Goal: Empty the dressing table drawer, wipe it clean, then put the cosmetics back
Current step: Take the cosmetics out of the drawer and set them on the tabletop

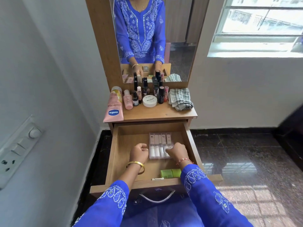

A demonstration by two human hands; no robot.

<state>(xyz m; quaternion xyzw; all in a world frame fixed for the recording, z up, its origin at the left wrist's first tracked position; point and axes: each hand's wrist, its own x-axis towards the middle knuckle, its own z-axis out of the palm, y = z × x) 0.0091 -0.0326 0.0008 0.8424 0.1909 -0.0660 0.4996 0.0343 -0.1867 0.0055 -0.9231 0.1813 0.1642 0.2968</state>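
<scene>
Head view: drawer (124, 145) is pulled fully out below the tabletop (157, 112), wooden, with a metal handle (157, 198) on the front.

Inside the drawer a clear plastic case (159, 141) of small white bottles is seen toward the back right. Two green containers (170, 173) lie near the front right, and a small pale flat item (157, 179) sits just beside them against the front wall. The rest of the drawer floor is bare wood.

Left hand (139, 152): fingers are curled into a fist over the drawer floor, just left of the case; nothing is seen held in the grip. A gold bangle (135, 167) is worn on that wrist.

Right hand (177, 151): placed over the near right corner of the case, fingers curled down at its edge. Whether the case is actually pinched cannot be told; the fingertips are hidden. A red thread (185, 161) is worn on that wrist.

On the tabletop, cosmetics are grouped at the back against the mirror (178, 46): a pink Vaseline tube (114, 107) lying at the left edge, a pink bottle (127, 99), several dark upright bottles (161, 95), a white round jar (149, 101) marked nail polish. A folded striped cloth (180, 99) lies at the right, apart from the bottles.
</scene>
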